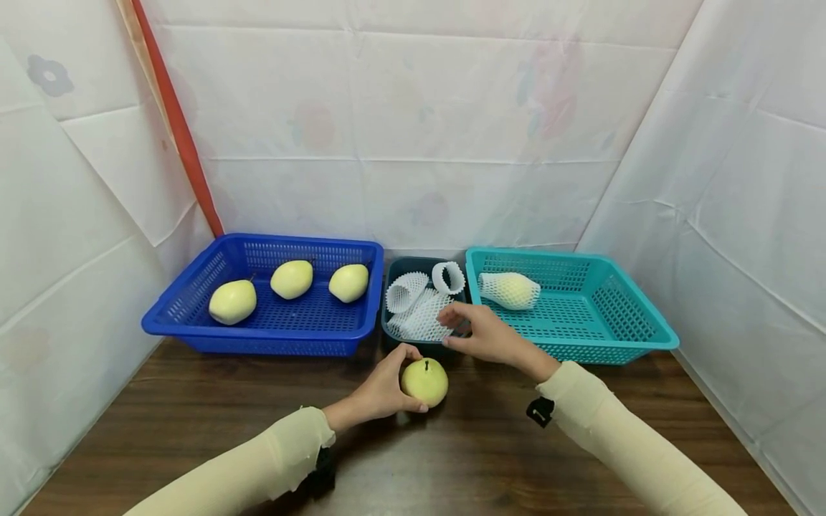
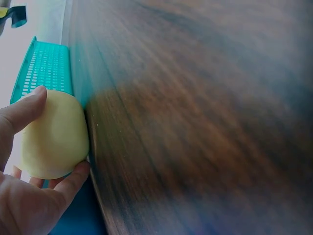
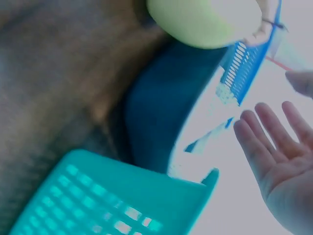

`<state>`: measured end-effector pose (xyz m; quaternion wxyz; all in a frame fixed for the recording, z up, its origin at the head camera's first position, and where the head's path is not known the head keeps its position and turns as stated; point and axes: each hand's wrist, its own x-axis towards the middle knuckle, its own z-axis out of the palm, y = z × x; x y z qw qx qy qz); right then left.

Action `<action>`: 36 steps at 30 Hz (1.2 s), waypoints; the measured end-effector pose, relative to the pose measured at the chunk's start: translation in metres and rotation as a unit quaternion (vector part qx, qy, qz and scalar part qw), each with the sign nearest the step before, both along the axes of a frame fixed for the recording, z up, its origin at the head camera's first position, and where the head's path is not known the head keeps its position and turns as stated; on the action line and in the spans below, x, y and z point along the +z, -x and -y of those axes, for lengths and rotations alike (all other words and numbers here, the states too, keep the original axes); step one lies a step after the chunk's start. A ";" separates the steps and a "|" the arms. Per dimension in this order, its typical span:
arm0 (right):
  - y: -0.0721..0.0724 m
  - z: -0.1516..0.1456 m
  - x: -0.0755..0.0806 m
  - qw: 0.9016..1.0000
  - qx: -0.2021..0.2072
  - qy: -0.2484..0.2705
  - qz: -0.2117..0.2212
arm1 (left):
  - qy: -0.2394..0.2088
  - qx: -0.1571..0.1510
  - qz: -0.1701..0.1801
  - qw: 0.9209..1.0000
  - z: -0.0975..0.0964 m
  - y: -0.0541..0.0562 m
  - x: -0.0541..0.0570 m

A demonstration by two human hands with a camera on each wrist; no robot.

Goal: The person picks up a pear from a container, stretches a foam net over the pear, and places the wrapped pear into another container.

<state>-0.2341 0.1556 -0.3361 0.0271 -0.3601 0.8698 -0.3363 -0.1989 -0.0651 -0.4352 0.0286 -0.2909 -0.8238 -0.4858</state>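
With thumb and fingers around its side, my left hand (image 1: 377, 390) grips a yellow-green pear (image 1: 426, 383) on the wooden table, its stem pointing up. The left wrist view shows the same pear (image 2: 56, 134) between thumb and fingers, low by the tabletop. My right hand (image 1: 487, 335) is over the right front of a small dark bin (image 1: 416, 261), fingers apart and nothing held. White foam net sleeves (image 1: 422, 319) lie in that bin, partly hidden by this hand. In the right wrist view, the right hand (image 3: 286, 166) has its fingers extended.
Left of the bin, a blue basket (image 1: 264, 335) holds three bare pears (image 1: 292, 279). On the right, a teal basket (image 1: 619, 351) contains one pear in a foam net (image 1: 513, 290). White patterned cloth (image 1: 419, 107) hangs behind and at both sides.
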 end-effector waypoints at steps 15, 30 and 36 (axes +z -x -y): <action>0.056 0.012 0.018 0.980 -0.167 -0.063 -0.085 | -0.006 0.004 -0.010 1.000 0.000 -0.001 -0.001; 0.087 0.033 0.007 0.954 -0.221 -0.180 -0.091 | -0.010 0.003 -0.009 1.000 0.000 -0.001 -0.001; 0.094 0.038 -0.001 0.937 -0.248 -0.218 -0.116 | -0.013 0.001 -0.011 1.000 -0.001 -0.001 -0.002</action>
